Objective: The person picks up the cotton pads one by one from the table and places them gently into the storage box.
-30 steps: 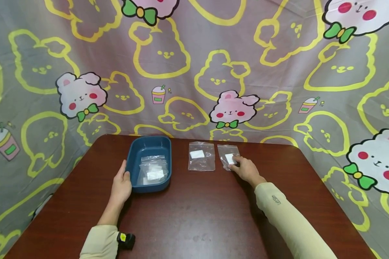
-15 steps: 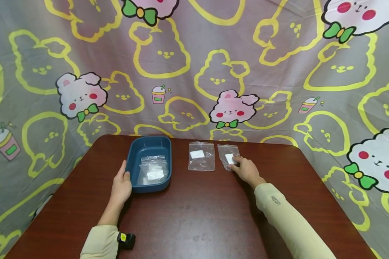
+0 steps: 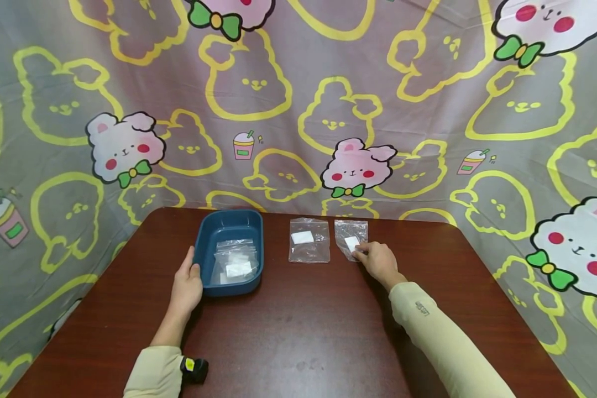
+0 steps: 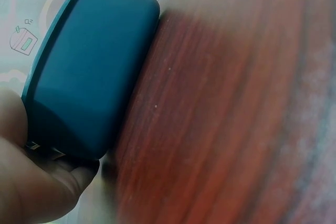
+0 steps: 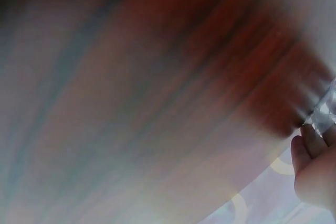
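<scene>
The right hand (image 3: 380,263) has narrowed its grip on the clear bag (image 3: 352,228), which shifted slightly.

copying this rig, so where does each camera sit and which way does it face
Head: on the head, facing forward and down over the brown wooden table, blue rectangular plastic tub and clear plastic zip bags; left hand, right hand and beige sleeves show.
Left wrist: on that wrist, facing the tub's outer wall and the table; part of the left hand shows.
Right wrist: on that wrist, facing the blurred table; part of the right hand shows.
Head and left wrist views share the tub.
</scene>
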`<control>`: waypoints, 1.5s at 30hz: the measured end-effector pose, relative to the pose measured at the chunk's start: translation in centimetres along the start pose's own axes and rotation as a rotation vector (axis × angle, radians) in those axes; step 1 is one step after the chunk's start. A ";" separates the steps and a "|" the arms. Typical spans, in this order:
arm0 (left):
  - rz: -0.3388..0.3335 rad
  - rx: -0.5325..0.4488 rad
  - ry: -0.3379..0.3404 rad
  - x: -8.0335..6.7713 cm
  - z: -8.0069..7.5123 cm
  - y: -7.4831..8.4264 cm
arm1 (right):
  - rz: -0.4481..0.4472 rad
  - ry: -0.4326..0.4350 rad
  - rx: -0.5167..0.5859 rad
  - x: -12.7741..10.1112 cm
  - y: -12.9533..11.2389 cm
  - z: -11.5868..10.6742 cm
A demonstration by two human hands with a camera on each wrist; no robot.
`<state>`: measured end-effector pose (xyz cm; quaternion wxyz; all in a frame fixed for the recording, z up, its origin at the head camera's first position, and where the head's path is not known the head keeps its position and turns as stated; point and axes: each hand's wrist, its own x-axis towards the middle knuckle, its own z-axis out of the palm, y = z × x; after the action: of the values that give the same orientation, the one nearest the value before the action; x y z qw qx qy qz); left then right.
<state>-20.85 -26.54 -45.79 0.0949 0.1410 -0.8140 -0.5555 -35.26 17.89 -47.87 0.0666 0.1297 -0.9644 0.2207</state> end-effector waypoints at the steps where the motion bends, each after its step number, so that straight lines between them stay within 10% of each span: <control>1: -0.002 -0.004 -0.002 0.0 0.0 0.0 | -0.001 0.005 0.000 0.0 0.0 0.0; 45: -0.001 -0.001 -0.011 -0.1 -0.1 0.0 | -0.037 0.096 0.059 -0.9 -0.1 -0.6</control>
<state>-20.72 -26.59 -45.76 0.0901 0.1384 -0.8141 -0.5568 -34.32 18.24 -47.46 0.1131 0.1387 -0.9506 0.2537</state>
